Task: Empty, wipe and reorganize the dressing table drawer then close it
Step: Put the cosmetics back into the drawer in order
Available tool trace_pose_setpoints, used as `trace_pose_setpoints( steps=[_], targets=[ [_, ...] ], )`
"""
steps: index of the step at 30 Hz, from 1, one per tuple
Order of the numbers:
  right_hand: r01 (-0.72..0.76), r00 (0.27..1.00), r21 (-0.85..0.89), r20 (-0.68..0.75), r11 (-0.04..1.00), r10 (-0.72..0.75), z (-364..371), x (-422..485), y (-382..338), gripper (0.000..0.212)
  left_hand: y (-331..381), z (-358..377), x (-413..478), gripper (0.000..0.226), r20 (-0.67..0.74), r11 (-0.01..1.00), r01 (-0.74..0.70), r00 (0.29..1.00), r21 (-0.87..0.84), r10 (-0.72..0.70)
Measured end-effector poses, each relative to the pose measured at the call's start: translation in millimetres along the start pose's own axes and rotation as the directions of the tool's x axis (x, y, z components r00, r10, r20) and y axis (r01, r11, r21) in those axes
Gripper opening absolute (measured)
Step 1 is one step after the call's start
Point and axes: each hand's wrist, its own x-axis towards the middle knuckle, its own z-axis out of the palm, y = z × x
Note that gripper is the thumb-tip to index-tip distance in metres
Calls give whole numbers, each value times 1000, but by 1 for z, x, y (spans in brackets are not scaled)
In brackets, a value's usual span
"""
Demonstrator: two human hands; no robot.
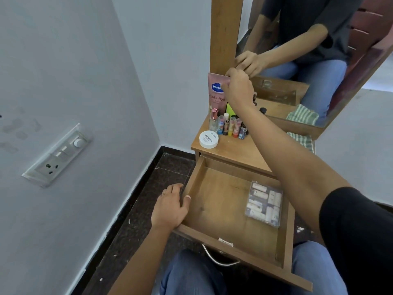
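The wooden drawer (pixel 214 211) stands pulled out toward me. Inside it, at the right, lies a clear plastic box (pixel 264 203) of small white items. My left hand (pixel 170 206) grips the drawer's left wall, thumb inside. My right hand (pixel 239 87) reaches up to the tabletop and pinches the top of an upright pink Vaseline tube (pixel 215 92). In front of the tube stand several lipsticks and small bottles (pixel 228 125), and a white round nail polish remover tub (pixel 208 139).
A green striped cloth (pixel 301 138) lies on the table's right side under the mirror (pixel 308 50). A white wall with a switchboard (pixel 57 155) is close on the left. Dark floor tiles show beside the drawer. My knees are under the drawer front.
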Motion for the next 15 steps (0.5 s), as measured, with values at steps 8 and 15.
trace_pose_setpoints(
  steps=[8, 15],
  targets=[
    [149, 988, 256, -70, 955, -136, -15, 5, -16, 6, 0, 0, -2, 46, -19, 1000, -7, 1000, -16, 6],
    [382, 910, 398, -317, 834, -266, -81, -14, -35, 18, 1, -2, -3, 42, -27, 999, 1, 1000, -42, -2]
  ],
)
